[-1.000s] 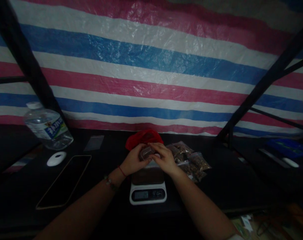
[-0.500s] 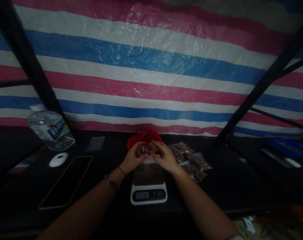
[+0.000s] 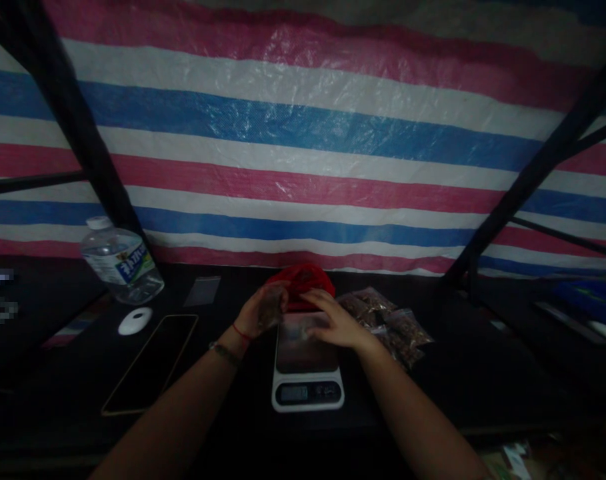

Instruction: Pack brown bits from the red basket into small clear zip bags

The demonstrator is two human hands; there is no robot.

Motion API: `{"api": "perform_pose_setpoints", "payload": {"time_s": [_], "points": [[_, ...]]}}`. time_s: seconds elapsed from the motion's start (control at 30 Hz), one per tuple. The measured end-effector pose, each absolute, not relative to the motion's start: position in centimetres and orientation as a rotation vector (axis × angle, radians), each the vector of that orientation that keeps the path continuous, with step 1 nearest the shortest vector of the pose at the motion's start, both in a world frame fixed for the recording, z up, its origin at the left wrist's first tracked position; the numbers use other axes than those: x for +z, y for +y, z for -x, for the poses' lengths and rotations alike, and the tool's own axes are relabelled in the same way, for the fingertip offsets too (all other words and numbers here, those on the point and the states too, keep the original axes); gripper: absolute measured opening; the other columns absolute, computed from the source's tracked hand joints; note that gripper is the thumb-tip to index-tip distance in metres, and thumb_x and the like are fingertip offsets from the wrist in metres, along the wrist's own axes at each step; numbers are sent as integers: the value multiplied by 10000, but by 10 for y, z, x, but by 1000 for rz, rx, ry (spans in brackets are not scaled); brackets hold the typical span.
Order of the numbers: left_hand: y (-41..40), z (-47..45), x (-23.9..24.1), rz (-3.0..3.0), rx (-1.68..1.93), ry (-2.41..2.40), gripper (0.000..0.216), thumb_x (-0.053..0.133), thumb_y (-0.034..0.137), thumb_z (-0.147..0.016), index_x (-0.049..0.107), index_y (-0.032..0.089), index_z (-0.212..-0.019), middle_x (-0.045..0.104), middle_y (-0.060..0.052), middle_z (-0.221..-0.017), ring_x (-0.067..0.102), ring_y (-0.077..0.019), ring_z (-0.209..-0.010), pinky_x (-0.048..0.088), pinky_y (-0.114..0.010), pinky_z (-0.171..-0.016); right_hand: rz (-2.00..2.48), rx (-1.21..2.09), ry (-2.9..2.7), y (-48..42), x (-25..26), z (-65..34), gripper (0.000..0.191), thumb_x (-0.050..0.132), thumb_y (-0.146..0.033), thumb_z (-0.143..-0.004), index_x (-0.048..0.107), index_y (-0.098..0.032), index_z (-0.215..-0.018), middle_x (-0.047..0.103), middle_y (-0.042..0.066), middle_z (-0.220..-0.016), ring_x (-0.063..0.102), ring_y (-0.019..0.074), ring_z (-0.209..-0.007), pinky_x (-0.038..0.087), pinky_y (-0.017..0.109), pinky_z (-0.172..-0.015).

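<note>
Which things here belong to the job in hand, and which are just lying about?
Likely in use: small clear bag in left hand; digital scale, right hand over it; red bag; filled packets.

Likely lying about: phone; bottle; white oval object.

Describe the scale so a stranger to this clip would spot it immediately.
Start at the striped sheet behind the black table; before its middle lies a red bag. Just nearer the camera, partly covered by the right hand, sits the scale. Unlike the clear filled bags on its right, it has a white body and dark display.
</note>
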State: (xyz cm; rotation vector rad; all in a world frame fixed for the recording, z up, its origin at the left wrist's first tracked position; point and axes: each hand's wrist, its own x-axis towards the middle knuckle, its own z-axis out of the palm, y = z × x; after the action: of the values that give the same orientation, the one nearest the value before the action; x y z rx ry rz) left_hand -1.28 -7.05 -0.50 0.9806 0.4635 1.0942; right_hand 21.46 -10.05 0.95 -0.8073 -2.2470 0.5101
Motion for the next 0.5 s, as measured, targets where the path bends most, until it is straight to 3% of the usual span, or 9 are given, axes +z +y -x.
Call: {"api": "perform_pose_setpoints", "payload": {"time_s": [0.1, 0.27, 0.4, 0.5], "points": [[-68, 16, -9, -1049, 1002, 483, 635, 524, 671, -708, 613, 166, -1081, 620, -84, -845, 588, -165, -695, 484, -296, -627, 779, 412, -2109, -99, 24, -206, 500, 599, -256, -835, 480, -282, -1320, 491, 79, -1321, 389, 230, -1278, 306, 451, -1078], [-71, 10, -14, -1177, 996, 565, 662, 442, 742, -722, 630, 195, -1045, 653, -118, -991, 632, -223, -825, 511, -381, -743, 703, 376, -2221, -89, 51, -177, 302, 602, -235, -838, 628, -280, -1136, 524, 64, -1254, 425, 220, -1231, 335, 436, -1054], [-72, 5, -15, -1166, 1048, 510, 620, 572, 682, -690, 620, 212, -1090, 646, -105, -1119, 628, -253, -977, 503, -404, -842, 715, 391, -2229, -74, 56, -172, 84, 634, -219, -806, 686, -234, -869, 579, 54, -1156, 494, 207, -1146, 379, 408, -1008], [-69, 4, -13, -1223, 1161, 563, 567, 718, 534, -642, 634, 170, -1068, 668, -110, -1088, 631, -261, -990, 475, -424, -905, 802, 377, -2032, -66, 51, -181, 75, 599, -188, -809, 665, -216, -830, 614, 58, -1063, 553, 193, -1046, 424, 383, -950]]}}
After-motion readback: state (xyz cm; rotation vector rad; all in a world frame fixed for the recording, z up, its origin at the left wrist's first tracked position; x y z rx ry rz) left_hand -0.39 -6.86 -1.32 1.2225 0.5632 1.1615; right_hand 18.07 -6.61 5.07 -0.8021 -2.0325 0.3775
